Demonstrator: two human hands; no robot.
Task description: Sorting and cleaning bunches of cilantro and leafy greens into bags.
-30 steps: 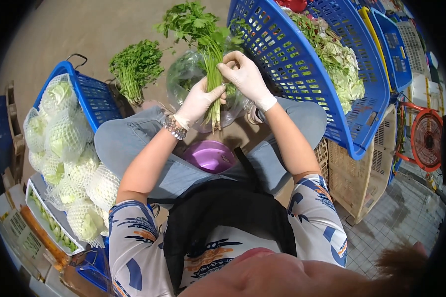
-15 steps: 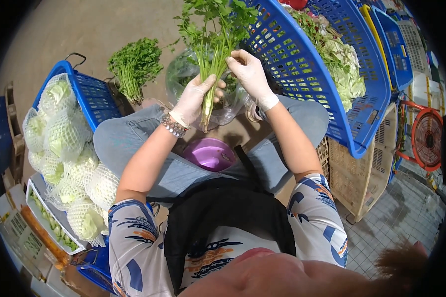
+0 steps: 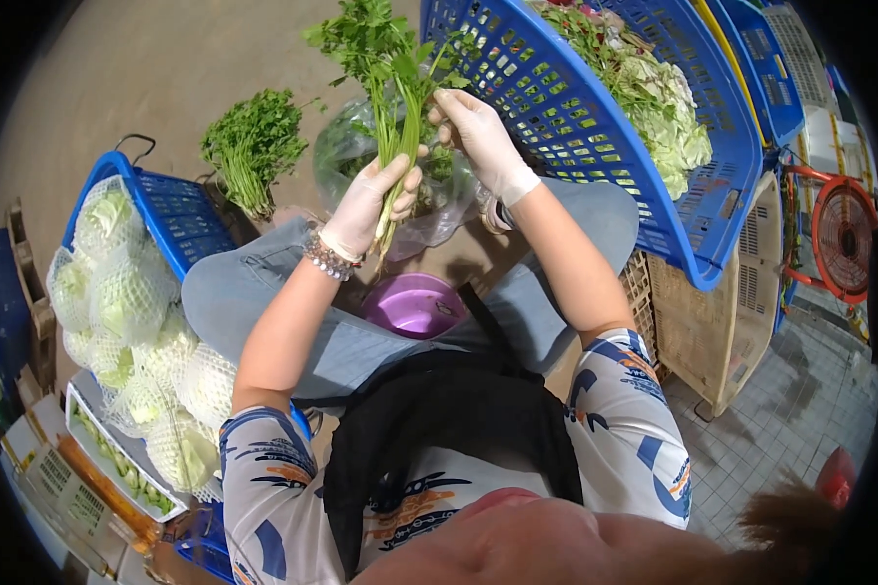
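The thin-gloved left hand grips a frilly-leaved herb bunch by its slender stems, over a crinkled, see-through plastic bag, beside a slotted blue basket. The right hand curls near the stems; whether it pinches anything is unclear.

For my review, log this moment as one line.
left hand: around herb bunch | right hand: beside it, contact unclear | purple bowl: between legs

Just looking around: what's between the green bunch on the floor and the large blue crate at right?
Head view: a clear plastic bag of greens, partly behind leafy stalks, left hand and right hand.
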